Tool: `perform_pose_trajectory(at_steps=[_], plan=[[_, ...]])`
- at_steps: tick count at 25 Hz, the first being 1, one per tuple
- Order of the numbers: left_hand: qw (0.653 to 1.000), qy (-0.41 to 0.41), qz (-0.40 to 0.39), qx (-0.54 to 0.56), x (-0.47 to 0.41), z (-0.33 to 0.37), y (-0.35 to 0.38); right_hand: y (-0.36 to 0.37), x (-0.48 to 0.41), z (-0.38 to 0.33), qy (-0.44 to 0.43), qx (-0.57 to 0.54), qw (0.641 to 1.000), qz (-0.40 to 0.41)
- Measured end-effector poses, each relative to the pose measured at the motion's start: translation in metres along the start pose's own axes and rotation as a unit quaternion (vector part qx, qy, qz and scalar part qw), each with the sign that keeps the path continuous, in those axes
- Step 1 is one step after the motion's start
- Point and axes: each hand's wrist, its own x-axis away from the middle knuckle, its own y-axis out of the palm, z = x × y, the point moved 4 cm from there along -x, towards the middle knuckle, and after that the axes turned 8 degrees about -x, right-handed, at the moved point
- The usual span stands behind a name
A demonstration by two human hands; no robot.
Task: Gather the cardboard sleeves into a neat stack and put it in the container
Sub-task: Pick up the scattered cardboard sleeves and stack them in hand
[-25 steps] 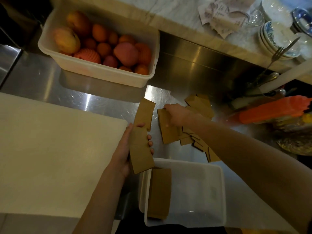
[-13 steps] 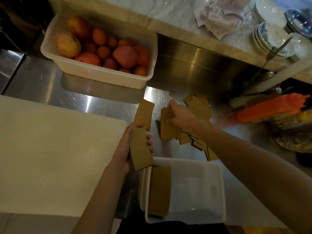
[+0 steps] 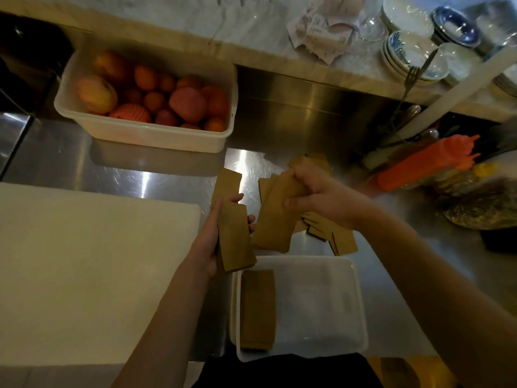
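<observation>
Head view, dim light, steel desk (image 3: pixel 156 180)

Left hand (image 3: pixel 208 242): closed around a small stack of cardboard sleeves (image 3: pixel 235 238), thumb along the left edge, fingertips showing at the right edge. Stack held lengthwise, near end just above the far left corner of the container (image 3: pixel 361 309).

Right hand (image 3: pixel 321 197): gripping a second bunch of sleeves (image 3: pixel 275 217) by its far end, the near end hanging down and toward the left hand. The two bunches sit just beside each other; cannot tell whether they touch.

Loose sleeves: one lone sleeve (image 3: pixel 228 183) flat on the desk, just beyond the left hand's fingers. A scattered pile (image 3: pixel 340 239) lies under and behind the right hand, some pieces fanned out toward the container's far rim, a few more (image 3: pixel 310 162) beyond the knuckles.

Container: translucent white, rectangular, at the near edge of the desk. One stack of sleeves (image 3: pixel 258 309) already lies flat inside along the left wall; the rest of the floor is bare.

Surroundings: large white cutting board (image 3: pixel 84 261) to the left, its corner close to the left hand. White tub of fruit (image 3: pixel 145 105) at the far left of the desk. Orange plastic item (image 3: pixel 428 163) at right, blurred. On the marble ledge behind: stacked plates (image 3: pixel 411 54), a fork (image 3: pixel 414 74), crumpled paper (image 3: pixel 324 26)
</observation>
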Motion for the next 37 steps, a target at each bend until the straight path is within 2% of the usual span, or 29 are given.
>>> perform_pose_trajectory(at_steps=[3, 7, 13, 17, 19, 21, 23, 29, 37], plan=[[0.999, -0.009, -0.036, -0.017, 0.002, -0.007, 0.015, 0.024, 0.005, 0.008, -0.015, 0.052, 0.998, -0.033], [0.997, -0.033, -0.064, -0.024, 0.01, -0.015, 0.028, 0.045, 0.0, 0.021, -0.063, 0.167, 0.984, 0.025], [0.996, -0.033, -0.072, -0.039, 0.014, -0.026, 0.033, 0.062, 0.004, 0.03, -0.085, 0.22, 0.971, 0.049], [0.997, -0.011, -0.072, -0.018, 0.011, -0.027, 0.034, 0.052, 0.004, 0.03, -0.112, 0.212, 0.969, 0.067], [0.996, 0.017, -0.084, 0.014, 0.009, -0.023, 0.033, 0.033, 0.001, 0.031, -0.119, 0.179, 0.969, 0.123], [0.996, 0.017, -0.08, 0.042, 0.007, -0.02, 0.027, 0.011, -0.007, 0.037, -0.094, 0.146, 0.969, 0.175], [0.996, 0.017, -0.075, 0.047, 0.004, -0.017, 0.022, -0.005, -0.022, 0.05, -0.058, 0.156, 0.967, 0.191], [0.995, -0.005, -0.068, 0.077, -0.001, -0.019, 0.016, -0.021, -0.084, 0.089, 0.027, 0.301, 0.944, 0.136], [0.996, -0.014, -0.048, 0.075, -0.006, -0.017, 0.009, -0.005, -0.139, 0.099, 0.031, 0.483, 0.87, 0.091]])
